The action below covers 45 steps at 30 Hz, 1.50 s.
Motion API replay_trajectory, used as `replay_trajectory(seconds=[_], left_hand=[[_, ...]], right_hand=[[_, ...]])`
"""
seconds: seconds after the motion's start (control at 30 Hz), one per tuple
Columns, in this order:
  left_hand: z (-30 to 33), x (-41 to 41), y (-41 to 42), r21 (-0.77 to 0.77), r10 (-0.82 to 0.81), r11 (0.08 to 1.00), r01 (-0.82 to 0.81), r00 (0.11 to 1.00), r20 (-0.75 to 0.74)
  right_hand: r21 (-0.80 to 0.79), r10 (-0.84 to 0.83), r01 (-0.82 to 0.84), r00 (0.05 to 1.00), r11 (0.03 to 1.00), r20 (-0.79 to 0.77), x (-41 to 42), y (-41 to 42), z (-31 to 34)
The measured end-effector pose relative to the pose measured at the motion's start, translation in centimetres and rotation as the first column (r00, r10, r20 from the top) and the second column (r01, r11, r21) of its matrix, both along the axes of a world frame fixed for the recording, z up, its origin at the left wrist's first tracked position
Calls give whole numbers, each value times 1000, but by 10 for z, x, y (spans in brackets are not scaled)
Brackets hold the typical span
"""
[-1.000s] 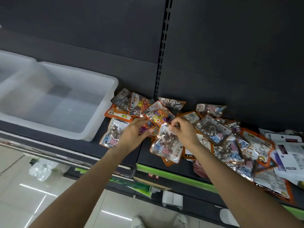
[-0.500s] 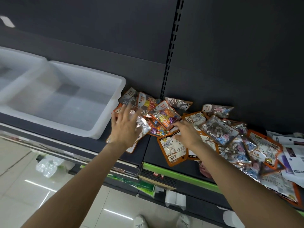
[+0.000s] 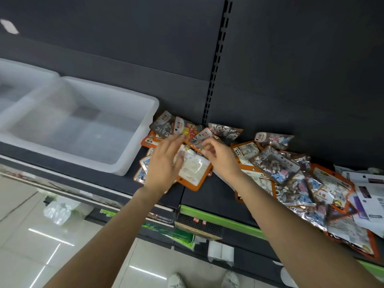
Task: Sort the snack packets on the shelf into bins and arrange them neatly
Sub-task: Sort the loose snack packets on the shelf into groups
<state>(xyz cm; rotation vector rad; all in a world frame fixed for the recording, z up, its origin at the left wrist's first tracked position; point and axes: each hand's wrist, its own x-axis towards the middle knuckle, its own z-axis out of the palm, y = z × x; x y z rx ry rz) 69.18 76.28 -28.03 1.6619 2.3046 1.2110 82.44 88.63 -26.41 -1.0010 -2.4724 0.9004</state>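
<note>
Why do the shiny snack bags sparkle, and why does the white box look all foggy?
In the head view, overhead lights glint off the foil snack packets, and the same lights streak on the floor tiles. The white bin is see-through plastic, so it looks milky. The left hand is slightly smeared by motion, and the wide lens makes the shelf edge look slanted.

— Orange border on the packet (image 3: 194, 170), pale white face with small print.

— And on the heap of packets (image 3: 291, 175)?

— Silver foil, brown lumps inside, specks of pink and blue; orange edges here and there. White lettering on one dark grey packet (image 3: 163, 126).

— Bins?

— Milky translucent white on the nearer bin (image 3: 145, 121).

— Shelf (image 3: 207, 196)?

— Dark charcoal, bright green strip along the front edge. Pale glossy tiles on the floor (image 3: 20, 204).
</note>
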Motion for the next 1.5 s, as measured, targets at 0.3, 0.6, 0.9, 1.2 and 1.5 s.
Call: replay_trajectory(seconds=[0.3,0.6,0.9,1.2,1.5], left_hand=[[-30,-3,10,-683,-308,729,-33,876,-370],[-10,58,44,-327,-298,890,317,948,109],[-2,74,64,-325,-127,854,406,769,627],[7,10,50,-336,293,892,-302,953,-79],[-23,21,36,-718,-378,693,55,877,-297]], right_hand=[[73,-116,92,867,993,485,91,16,-21],[221,-132,29,876,975,464,89,23,-14],[-6,-271,271,962,962,-33,86,27,-8],[81,-88,59,898,995,431,101,34,-25],[132,-123,79,919,988,374,92,41,-12]])
